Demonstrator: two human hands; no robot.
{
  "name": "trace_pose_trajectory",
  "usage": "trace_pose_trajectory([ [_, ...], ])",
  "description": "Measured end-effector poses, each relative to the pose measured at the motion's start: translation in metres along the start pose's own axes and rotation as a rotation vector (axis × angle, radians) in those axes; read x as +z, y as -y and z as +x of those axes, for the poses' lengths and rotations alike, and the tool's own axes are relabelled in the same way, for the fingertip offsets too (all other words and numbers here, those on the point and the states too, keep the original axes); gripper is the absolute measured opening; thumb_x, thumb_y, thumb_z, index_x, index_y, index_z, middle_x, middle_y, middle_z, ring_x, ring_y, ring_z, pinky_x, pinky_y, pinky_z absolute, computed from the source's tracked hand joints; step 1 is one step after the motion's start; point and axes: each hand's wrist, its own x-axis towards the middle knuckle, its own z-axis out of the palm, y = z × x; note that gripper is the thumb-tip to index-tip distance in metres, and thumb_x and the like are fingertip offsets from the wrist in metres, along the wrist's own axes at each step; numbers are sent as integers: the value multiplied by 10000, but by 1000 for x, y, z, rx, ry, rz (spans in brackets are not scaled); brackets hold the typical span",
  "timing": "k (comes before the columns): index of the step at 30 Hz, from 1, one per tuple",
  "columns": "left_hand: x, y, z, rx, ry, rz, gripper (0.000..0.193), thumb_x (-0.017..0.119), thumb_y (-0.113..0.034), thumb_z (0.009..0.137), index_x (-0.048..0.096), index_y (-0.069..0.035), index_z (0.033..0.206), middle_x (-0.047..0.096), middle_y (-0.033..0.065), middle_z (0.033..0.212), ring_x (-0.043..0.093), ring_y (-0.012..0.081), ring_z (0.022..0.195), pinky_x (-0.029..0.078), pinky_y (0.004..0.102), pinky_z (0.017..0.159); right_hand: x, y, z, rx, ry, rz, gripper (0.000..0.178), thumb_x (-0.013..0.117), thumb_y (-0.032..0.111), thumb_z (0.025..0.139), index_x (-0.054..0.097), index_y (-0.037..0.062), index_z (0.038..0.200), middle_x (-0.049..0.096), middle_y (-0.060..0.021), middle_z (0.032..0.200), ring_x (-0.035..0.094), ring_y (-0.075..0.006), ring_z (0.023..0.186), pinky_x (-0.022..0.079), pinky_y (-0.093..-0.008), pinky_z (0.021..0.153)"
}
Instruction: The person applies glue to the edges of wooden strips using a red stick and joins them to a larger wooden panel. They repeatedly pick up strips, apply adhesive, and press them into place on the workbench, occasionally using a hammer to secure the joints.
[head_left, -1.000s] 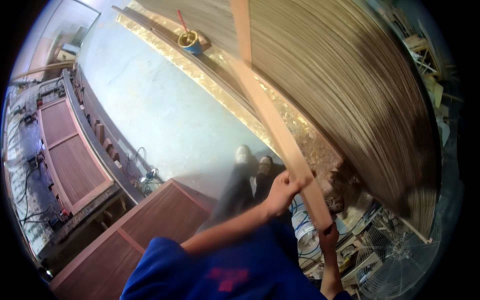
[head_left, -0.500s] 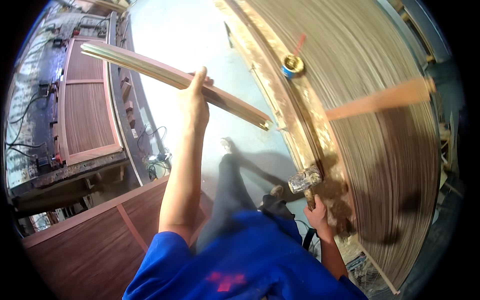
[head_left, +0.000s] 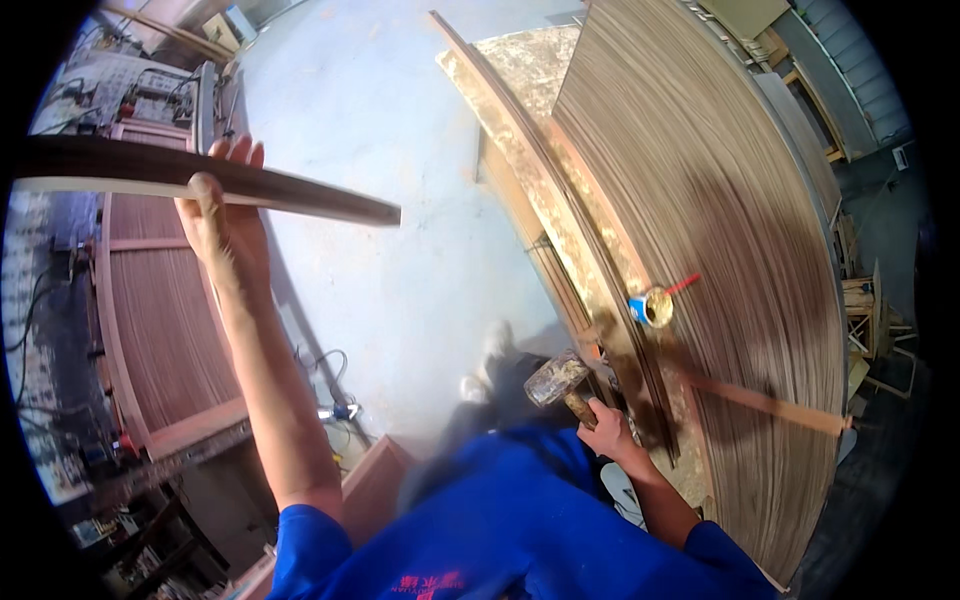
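My left hand (head_left: 228, 205) is raised on the left, gripping a long dark wooden rail (head_left: 300, 193) with a pale lower edge; the thumb lies across its near face and the fingers wrap behind. The rail's left end runs toward the rim of the view. Low at the right, my right hand (head_left: 607, 430) is closed round the handle of a short-handled mallet (head_left: 557, 378), whose head is worn and stained. Beyond the mallet, a long thin wooden strip (head_left: 545, 145) lies along the edge of a workbench (head_left: 505, 105).
A large wood-grain panel (head_left: 740, 240) lies on the bench, with a wooden crosspiece (head_left: 770, 402) over it. A small blue-and-white tub (head_left: 652, 308) with a red-handled tool stands by its edge. At left, a framed panel (head_left: 170, 320) sits in a machine; cables (head_left: 335, 370) lie on the floor.
My left hand has carried the rail leftward, turning its dark face toward me. The mallet has moved slightly left in my right hand. My view has shifted along the bench.
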Motion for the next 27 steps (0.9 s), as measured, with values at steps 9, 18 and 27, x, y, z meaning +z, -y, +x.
trace_pose_trajectory([
  [9, 103, 192, 253, -4, 503, -18, 262, 762, -118, 918, 649, 5, 1120, 677, 114, 1027, 665, 246, 1012, 527, 459, 990, 10, 89, 241, 171, -22, 137, 284, 679, 231, 809, 567, 39, 985, 653, -275, 825, 641, -503, 836, 514, -530, 715],
  [18, 248, 407, 374, -177, 845, -145, 507, 739, -380, 957, 605, 45, 1200, 673, 157, 1080, 679, 271, 1005, 556, 464, 962, -36, 210, 373, 341, -44, 338, 317, 681, 274, 841, 575, 35, 1021, 695, -238, 888, 672, -465, 890, 536, -518, 770],
  [27, 367, 531, 365, -633, 1349, -268, 346, 862, -167, 852, 659, -46, 1104, 695, 2, 938, 653, 81, 853, 542, 260, 742, -4, 333, 459, 731, -502, 611, 213, 702, 157, 834, 577, 31, 952, 611, -222, 720, 599, -395, 640, 507, -418, 645],
])
